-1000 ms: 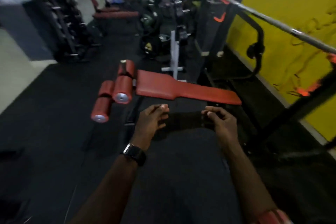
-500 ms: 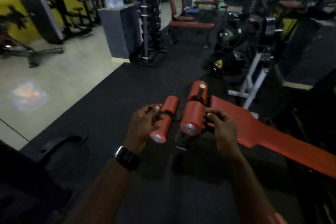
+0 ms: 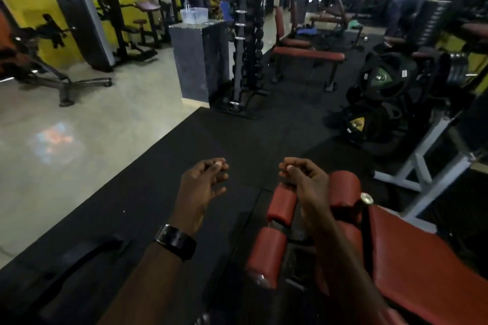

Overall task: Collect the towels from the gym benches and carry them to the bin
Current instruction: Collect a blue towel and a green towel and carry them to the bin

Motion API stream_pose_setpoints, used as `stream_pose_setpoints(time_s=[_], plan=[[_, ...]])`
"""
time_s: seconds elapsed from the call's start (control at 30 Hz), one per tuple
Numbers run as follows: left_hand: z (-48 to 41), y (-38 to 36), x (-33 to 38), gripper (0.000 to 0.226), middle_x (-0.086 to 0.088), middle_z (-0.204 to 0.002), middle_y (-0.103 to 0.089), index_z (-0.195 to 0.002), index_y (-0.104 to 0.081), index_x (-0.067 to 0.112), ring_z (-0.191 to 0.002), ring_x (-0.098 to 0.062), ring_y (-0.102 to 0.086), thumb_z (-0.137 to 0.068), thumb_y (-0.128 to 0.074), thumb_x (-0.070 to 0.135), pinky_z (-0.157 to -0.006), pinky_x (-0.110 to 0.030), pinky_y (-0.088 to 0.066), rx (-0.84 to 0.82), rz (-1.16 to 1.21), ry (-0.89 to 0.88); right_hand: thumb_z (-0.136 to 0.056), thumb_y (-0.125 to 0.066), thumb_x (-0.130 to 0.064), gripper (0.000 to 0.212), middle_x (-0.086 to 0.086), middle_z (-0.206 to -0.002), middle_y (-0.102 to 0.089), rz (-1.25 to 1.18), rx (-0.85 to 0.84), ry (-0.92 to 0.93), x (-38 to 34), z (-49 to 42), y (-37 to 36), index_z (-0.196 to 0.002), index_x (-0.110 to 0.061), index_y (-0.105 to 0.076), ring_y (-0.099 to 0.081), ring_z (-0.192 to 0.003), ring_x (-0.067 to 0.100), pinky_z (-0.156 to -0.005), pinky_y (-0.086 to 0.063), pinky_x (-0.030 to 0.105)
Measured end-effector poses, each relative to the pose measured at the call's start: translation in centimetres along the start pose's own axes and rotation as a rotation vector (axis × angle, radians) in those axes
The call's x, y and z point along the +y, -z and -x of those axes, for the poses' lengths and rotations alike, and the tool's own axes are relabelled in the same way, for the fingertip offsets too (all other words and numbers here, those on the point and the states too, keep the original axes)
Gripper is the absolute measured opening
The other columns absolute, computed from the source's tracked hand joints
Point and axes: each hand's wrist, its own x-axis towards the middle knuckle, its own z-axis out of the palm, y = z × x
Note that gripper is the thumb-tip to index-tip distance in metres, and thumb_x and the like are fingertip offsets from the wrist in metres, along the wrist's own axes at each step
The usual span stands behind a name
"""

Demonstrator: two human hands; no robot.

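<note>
My left hand (image 3: pixel 204 182) and my right hand (image 3: pixel 303 177) are stretched out in front of me above the black rubber floor, about a hand's width apart. On each, the thumb presses against curled fingertips like a pinch. The picture is too dark to show whether anything is pinched. A red sit-up bench (image 3: pixel 412 266) with red foam rollers (image 3: pixel 266 253) lies under my right forearm, and no towel shows on it. Far back, a blue cloth (image 3: pixel 306 31) and a green cloth (image 3: pixel 353 25) lie near red benches (image 3: pixel 309 55).
A grey pedestal (image 3: pixel 200 60) carries a clear plastic tub (image 3: pixel 194 14). Beside it stands a tall dumbbell rack (image 3: pixel 245 42). Black weight plates (image 3: pixel 380 82) and a white frame (image 3: pixel 422 163) crowd the right. Pale floor with machines spreads left. A person bends over at the far right.
The view has swung left, from the yellow wall and barbell to the open gym floor. The red bench slid from the centre to the lower right. Both hands kept the same pinched pose.
</note>
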Motion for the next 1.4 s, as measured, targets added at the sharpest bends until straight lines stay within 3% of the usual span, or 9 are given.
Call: stream_pose_setpoints(time_s=[0.17,0.47,0.7,1.07,1.4], plan=[[-15.2,0.0,3.3,0.017,-0.001,-0.098,-0.071,-0.094,-0.069,0.021,-0.091,-0.015,-0.064,-0.097,-0.055,0.012,-0.073,-0.032,-0.051,-0.057,-0.028,-0.053,-0.091,-0.057,0.000,0.023,0.000,-0.079,-0.075,0.003,0.096,0.039,0.7,-11.9,-6.8,-0.086,-0.018,-0.070,-0.069,-0.077,0.017,-0.064,-0.057,0.035],[-38.6,-5.6,6.6,0.015,0.001,-0.099,-0.074,-0.094,-0.070,0.024,-0.091,-0.014,-0.066,-0.094,-0.059,0.014,-0.073,-0.033,-0.053,-0.236,-0.054,-0.048,-0.090,-0.056,0.002,0.023,0.003,-0.080,-0.074,0.008,0.262,0.081,0.6,-30.9,-11.1,-0.086,-0.015,-0.071,-0.068,-0.074,0.016,-0.057,-0.056,0.030],[-57.9,-11.5,6.8,0.015,0.001,-0.100,-0.073,-0.095,-0.070,0.023,-0.091,-0.014,-0.066,-0.094,-0.059,0.014,-0.070,-0.030,-0.054,-0.277,-0.101,-0.049,-0.093,-0.055,-0.001,0.021,0.001,-0.078,-0.074,-0.040,0.382,0.090,2.6,-49.1,-12.7,-0.087,-0.015,-0.069,-0.069,-0.073,0.013,-0.057,-0.056,0.026],[-86.7,-27.7,8.5,0.013,0.000,-0.102,-0.073,-0.095,-0.071,0.024,-0.091,-0.012,-0.066,-0.094,-0.060,0.016,-0.076,-0.033,-0.055,-0.329,-0.090,0.005,-0.092,-0.060,-0.006,0.019,0.008,-0.107,-0.070,-0.001,0.301,0.042,0.7,-80.2,-14.1,-0.101,-0.019,-0.070,-0.066,-0.094,0.019,-0.072,-0.058,0.038],[-114.4,-44.3,5.7,0.014,-0.002,-0.107,-0.074,-0.091,-0.073,0.026,-0.092,-0.013,-0.066,-0.092,-0.062,0.016,-0.080,-0.038,-0.054,-0.422,-0.078,0.068,-0.093,-0.061,-0.009,0.015,0.014,-0.108,-0.070,0.022,0.417,0.051,0.9,-109.3,-9.6,-0.099,-0.018,-0.071,-0.066,-0.087,0.017,-0.071,-0.058,0.041]])
